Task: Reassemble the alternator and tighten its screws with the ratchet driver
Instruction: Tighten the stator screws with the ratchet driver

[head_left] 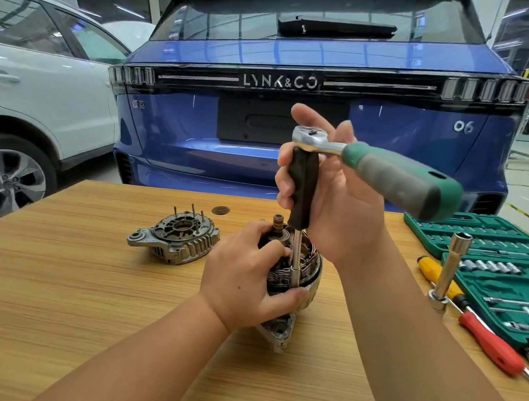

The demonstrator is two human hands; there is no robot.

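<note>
Alternator body [301, 269] sits mid-counter [83, 295], windings exposed, shaft end pointing up. We see our left hand [241, 283] wrapped round its near-left side, thumb lying along the housing rim at about 6 o'clock of the body, fingers curled over the top edge. Our right hand [328, 200] is raised above the body, fingers closed round the black grip of the extension bar [301, 191]. The bar stands upright; its chrome shank runs down to a socket tip seated on the body's rim just above the left thumb. Ratchet driver [384, 167] is mounted on top of the bar, chrome head over the grip, green-grey handle sticking out toward 3 o'clock, no hand on it.

Rear cover [176, 238] lies apart at 9 o'clock of the body, studs up. Green socket case [492, 253] lies open at the counter's 3 o'clock edge. Beside it: a chrome deep socket [448, 272] standing up, a yellow-handled screwdriver [438, 275], a red-handled screwdriver [491, 345]. Blue car [315, 107] at 12 o'clock beyond the counter, white car [33, 84] at 10 o'clock.
</note>
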